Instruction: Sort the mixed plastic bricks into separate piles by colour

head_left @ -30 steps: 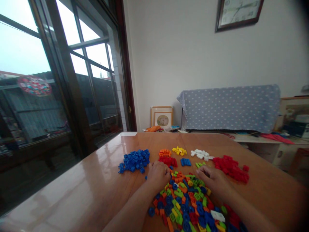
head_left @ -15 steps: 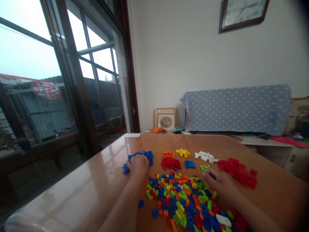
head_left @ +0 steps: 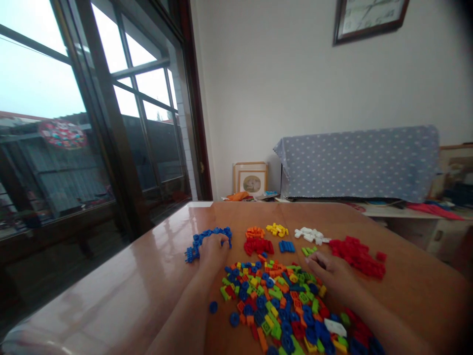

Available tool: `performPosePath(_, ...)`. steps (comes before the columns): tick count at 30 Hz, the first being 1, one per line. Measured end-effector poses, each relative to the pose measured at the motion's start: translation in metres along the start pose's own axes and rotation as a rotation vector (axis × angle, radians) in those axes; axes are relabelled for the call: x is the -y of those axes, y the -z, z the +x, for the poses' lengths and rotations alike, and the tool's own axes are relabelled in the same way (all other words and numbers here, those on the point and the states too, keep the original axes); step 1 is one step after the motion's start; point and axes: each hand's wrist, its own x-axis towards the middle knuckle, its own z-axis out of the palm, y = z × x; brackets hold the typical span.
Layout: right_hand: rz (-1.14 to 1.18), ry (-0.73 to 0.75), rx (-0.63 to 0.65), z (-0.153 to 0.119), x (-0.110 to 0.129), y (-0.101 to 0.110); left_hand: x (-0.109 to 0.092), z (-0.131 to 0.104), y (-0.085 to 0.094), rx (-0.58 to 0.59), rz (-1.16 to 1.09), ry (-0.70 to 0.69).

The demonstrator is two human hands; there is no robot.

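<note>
My left hand (head_left: 213, 250) is at the near side of the blue piece pile (head_left: 201, 237), its fingers curled over the pieces; what they hold, if anything, is hidden. My right hand (head_left: 327, 266) hovers at the right edge of the large mixed pile (head_left: 273, 301), thumb and fingers pressed together, close to the small green row (head_left: 309, 251). Anything between those fingertips is too small to make out. Between my hands lie red pieces (head_left: 258, 246), orange pieces (head_left: 254, 232), yellow pieces (head_left: 277, 230) and a blue row (head_left: 287, 246).
White pieces (head_left: 310, 235) and a big red pile (head_left: 358, 256) lie beyond my right hand on the glossy wooden table (head_left: 121, 291). Two loose blue round pieces sit left of the mixed pile. Behind stand framed pictures (head_left: 252, 183) and a cloth-covered object (head_left: 358, 165).
The camera view has shifted slightly. My left hand has moved a little over the blue pile, showing more blue pieces at its left. My right hand stays near the green row.
</note>
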Motion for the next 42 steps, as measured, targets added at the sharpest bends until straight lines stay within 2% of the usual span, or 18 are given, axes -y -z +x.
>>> performPosePath(4, 0.006, 0.002, 0.006, -0.002, 0.010, 0.002, -0.028, -0.019, -0.007, 0.176, -0.094, -0.282)
performPosePath(8, -0.005, -0.006, 0.007, -0.002, 0.012, 0.004, -0.047, -0.032, -0.009, 0.318, -0.158, -0.469)
performPosePath(15, -0.010, -0.012, 0.006, -0.003, 0.015, 0.004, -0.063, -0.035, -0.010, 0.430, -0.125, -0.549)
performPosePath(18, -0.012, -0.015, 0.003, -0.003, 0.016, 0.004, -0.067, -0.036, -0.015, 0.442, -0.091, -0.563)
performPosePath(26, -0.019, -0.001, 0.008, -0.003, 0.018, 0.006, -0.067, -0.037, -0.024, 0.410, -0.073, -0.547)
performPosePath(32, 0.008, -0.015, 0.034, -0.003, 0.012, 0.005, -0.065, -0.038, -0.016, 0.350, -0.115, -0.522)
performPosePath(36, 0.014, -0.024, 0.039, -0.003, 0.009, 0.003, -0.051, -0.029, -0.008, 0.265, -0.095, -0.378)
performPosePath(39, 0.008, -0.020, 0.034, -0.003, 0.008, 0.002, -0.032, -0.019, -0.004, 0.181, -0.029, -0.250)
performPosePath(42, 0.004, -0.020, 0.044, -0.002, 0.007, 0.002, -0.014, -0.011, -0.001, 0.151, 0.048, -0.124)
